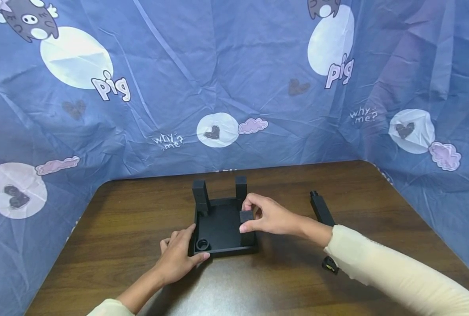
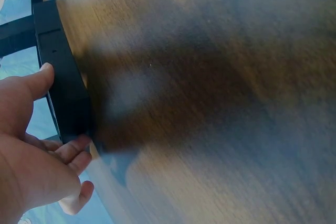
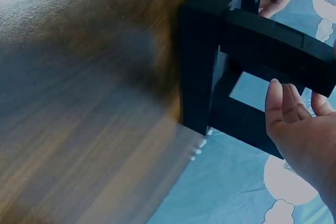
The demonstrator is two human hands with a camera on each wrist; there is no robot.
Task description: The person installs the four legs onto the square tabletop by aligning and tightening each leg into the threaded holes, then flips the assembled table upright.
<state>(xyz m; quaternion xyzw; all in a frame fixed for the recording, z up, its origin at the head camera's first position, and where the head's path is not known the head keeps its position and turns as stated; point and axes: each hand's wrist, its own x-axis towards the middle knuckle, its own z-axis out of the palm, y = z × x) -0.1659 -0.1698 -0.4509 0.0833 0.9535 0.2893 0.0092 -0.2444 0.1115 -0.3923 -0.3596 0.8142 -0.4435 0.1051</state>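
Note:
A shallow black square frame (image 1: 218,228) with a raised rim lies on the table, legs pointing up. My left hand (image 1: 176,260) holds its near-left corner, thumb on the front rim and fingers along the left side. Beside that corner sits a round socket (image 1: 202,244) with no leg in it. With thumb and fingers, my right hand (image 1: 272,215) pinches the upper part of the black leg (image 1: 247,239) at the near-right corner. That leg (image 3: 273,43) stands on the frame in the right wrist view. A far-left leg (image 1: 200,195) and a far-right leg (image 1: 240,188) are upright.
A loose black leg (image 1: 322,210) with a narrower threaded end lies to the right, partly behind my right forearm. Near the sleeve is a small black object (image 1: 330,265) with a yellow-green mark. A blue printed cloth (image 1: 234,87) hangs behind the wooden table (image 1: 139,206).

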